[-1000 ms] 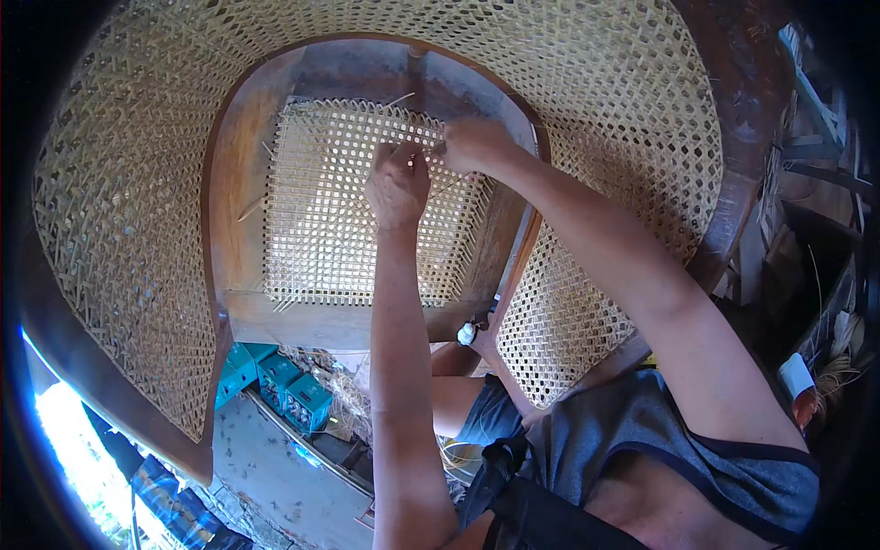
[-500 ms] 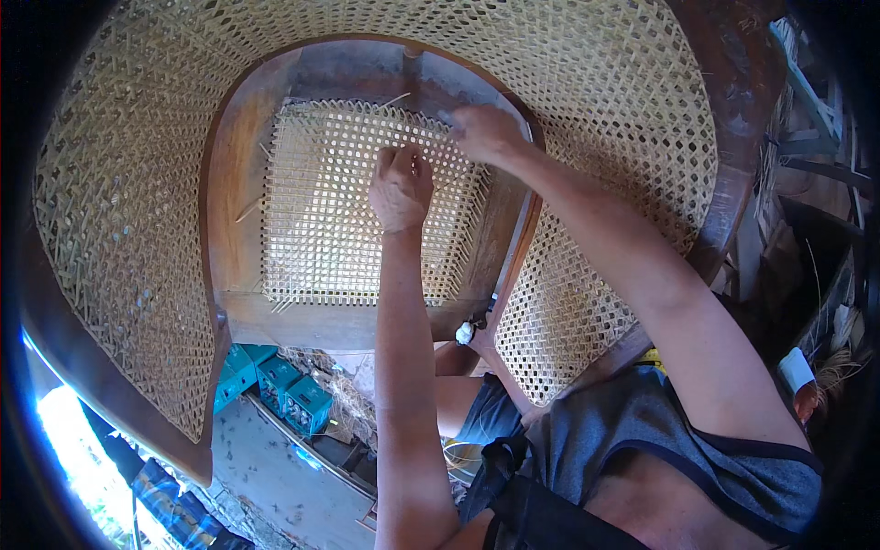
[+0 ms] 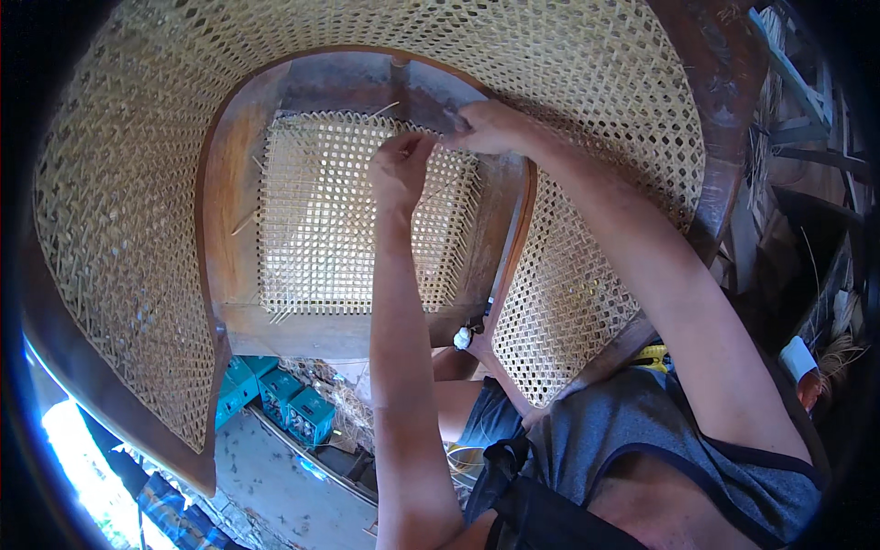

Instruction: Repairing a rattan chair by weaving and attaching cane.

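Observation:
A woven cane seat panel (image 3: 321, 215) sits within the brown wooden seat frame (image 3: 293, 342) of a chair, with loose strand ends poking out along its edges. My left hand (image 3: 401, 170) is over the upper right part of the panel, its thumb and fingers pinched together. Just to its right, my right hand (image 3: 490, 128) is closed over the panel's far right corner, its fingertips close to those of my left hand. Whatever thin thing the fingers hold is too small to make out.
The chair's curved cane backrest (image 3: 605, 101) wraps around the seat on the far side and both flanks. A small white lump (image 3: 463, 338) is at the frame's near right corner. Teal crates (image 3: 309, 414) stand on the floor below. Wooden pieces (image 3: 807, 147) crowd the right side.
My left hand has moved up and slightly right, turning so its pinched fingers come close to my right hand. My right hand has shifted a little; the view has tilted slightly.

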Demonstrator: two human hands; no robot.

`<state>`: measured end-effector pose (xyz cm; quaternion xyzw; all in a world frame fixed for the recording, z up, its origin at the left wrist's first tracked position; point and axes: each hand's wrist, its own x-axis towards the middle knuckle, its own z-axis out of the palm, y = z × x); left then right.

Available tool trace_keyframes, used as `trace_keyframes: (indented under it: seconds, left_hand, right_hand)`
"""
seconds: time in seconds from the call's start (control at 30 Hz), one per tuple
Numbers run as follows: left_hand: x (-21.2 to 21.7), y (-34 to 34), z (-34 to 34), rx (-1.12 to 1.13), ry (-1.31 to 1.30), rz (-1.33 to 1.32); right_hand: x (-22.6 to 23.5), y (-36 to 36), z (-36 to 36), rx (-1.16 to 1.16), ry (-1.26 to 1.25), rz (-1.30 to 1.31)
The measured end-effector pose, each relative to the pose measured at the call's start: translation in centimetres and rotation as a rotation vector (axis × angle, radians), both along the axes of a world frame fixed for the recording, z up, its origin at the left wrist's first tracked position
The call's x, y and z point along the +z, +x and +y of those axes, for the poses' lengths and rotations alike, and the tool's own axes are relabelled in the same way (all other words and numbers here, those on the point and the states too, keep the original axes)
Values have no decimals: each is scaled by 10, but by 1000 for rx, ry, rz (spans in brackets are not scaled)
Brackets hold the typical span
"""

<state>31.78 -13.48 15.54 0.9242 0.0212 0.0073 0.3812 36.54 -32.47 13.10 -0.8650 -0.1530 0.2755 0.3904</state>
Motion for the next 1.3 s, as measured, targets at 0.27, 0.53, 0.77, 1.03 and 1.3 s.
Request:
trace_keyframes:
  seconds: [0.27,0.53,0.77,1.03,1.3]
  left_hand:
    - [-4,-1,24,-170,344,-141]
    - [0,-2,28,-99,-317,117]
    - [-7,0,25,-284,-90,63]
    - [4,1,5,14,-729,73]
    - [6,7,19,-36,287,0]
  right_hand:
    - [-16,-19,38,46,-33,-159]
    - [-6,-18,48,39,-67,-202]
    - [-10,-20,40,-59,64,-184]
    - [-12,-13,39,77,-42,-58]
    - [-1,-23,49,-87,-95,-204]
